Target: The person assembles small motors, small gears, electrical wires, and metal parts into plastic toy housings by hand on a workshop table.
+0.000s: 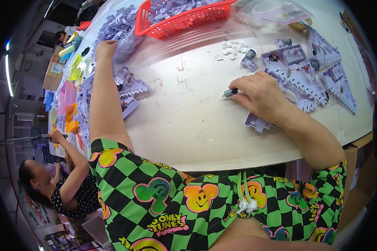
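My right hand (259, 94) is over the right middle of the table, its thumb and fingers closed on a small grey electric motor (229, 93) whose shaft end points left. Beside that wrist lies a small lavender plastic housing (257, 122). My left arm stretches far out to the left, where my left hand (106, 49) is at the edge of a heap of lavender plastic parts (118, 26). Its fingers look curled together; whatever they hold is too small to make out. Close by lie a clear plastic bag (130, 47) and a toothed lavender part (132, 85).
A red perforated basket (184, 25) full of lavender parts stands at the back. Small white round pieces (234, 48) lie mid-table. On the right are toothed housings with motors and wires (295, 69). A co-worker (67, 184) sits at the left, near an orange bin (71, 119).
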